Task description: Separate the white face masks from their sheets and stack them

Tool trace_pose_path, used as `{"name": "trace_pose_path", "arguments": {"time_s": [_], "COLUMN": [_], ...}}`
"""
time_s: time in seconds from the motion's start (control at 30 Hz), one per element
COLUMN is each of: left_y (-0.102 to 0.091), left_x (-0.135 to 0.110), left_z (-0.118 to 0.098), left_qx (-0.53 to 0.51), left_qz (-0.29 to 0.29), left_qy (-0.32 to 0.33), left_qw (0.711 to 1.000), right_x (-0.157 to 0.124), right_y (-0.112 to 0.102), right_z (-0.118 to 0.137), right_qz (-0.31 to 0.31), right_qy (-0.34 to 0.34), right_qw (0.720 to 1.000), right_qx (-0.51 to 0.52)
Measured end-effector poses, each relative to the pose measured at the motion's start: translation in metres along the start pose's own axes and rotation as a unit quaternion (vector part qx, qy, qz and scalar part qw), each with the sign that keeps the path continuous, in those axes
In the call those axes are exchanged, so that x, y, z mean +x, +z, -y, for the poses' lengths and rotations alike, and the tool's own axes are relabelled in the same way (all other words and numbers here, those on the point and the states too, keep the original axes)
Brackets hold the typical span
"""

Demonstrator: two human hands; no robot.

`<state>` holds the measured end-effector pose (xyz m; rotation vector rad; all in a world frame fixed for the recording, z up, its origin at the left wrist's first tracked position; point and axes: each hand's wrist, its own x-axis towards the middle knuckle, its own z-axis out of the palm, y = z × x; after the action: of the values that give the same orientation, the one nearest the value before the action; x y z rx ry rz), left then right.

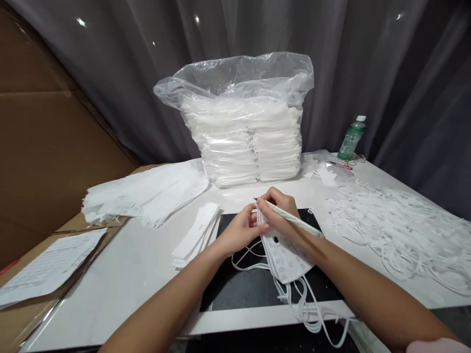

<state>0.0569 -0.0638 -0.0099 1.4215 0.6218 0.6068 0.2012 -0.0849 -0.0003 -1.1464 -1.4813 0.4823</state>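
My left hand [246,226] is closed, with its thumb and fingers around the upper end of several layered white cards [289,262]. These bear a pattern of small grey rings and have a dark hole. Thin white cords [305,306] hang from them, loop beside them and droop over the table's front edge. My right hand [281,211] pinches a slim white pen-like tool [294,219], whose dark tip points left just above the cards' top end. The tool's shaft slants back over my right wrist. Fingers partly hide the cards' upper end. Under both hands lies a black mat [239,287].
Flat white cards [198,233] lie left of the mat, near a white pile [147,191] and a printed sheet [55,264] on cardboard. A clear bag [239,142] of stacked white pieces stands behind. Tangled white cords [405,230] spread right; a green bottle [352,139] stands back right.
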Motion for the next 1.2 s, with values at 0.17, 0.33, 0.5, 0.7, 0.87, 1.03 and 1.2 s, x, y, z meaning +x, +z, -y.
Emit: {"name": "trace_pose_path", "arguments": {"time_s": [0.17,0.33,0.5,0.7,0.87,1.03,1.2], "left_y": [-0.032,-0.046,-0.038,-0.034,-0.039,-0.044,-0.041], "left_x": [-0.002,-0.002,-0.003,-0.005,-0.008,-0.008,-0.009], "left_z": [-0.014,-0.017,-0.020,-0.021,-0.011,-0.002,-0.006], "left_qx": [-0.049,-0.065,-0.026,0.135,0.238,0.314,0.317], "left_qz": [-0.016,-0.081,-0.148,-0.187,-0.156,-0.148,-0.137], "left_qy": [-0.005,-0.040,-0.030,-0.001,0.055,0.080,0.093], "left_qw": [0.999,0.994,0.988,0.973,0.957,0.935,0.934], "right_x": [0.017,0.021,0.023,0.021,0.003,-0.004,-0.004], "right_y": [-0.015,-0.019,-0.021,-0.017,-0.003,0.001,-0.002], "right_z": [-0.016,-0.025,-0.014,0.004,-0.003,-0.011,-0.015], "right_qz": [0.115,0.195,0.175,0.209,0.179,0.122,0.117], "right_qy": [0.043,0.118,0.145,0.221,0.236,0.235,0.212], "right_qw": [0.992,0.962,0.952,0.916,0.915,0.918,0.928], "right_qx": [0.031,0.148,0.206,0.261,0.275,0.295,0.284]}}
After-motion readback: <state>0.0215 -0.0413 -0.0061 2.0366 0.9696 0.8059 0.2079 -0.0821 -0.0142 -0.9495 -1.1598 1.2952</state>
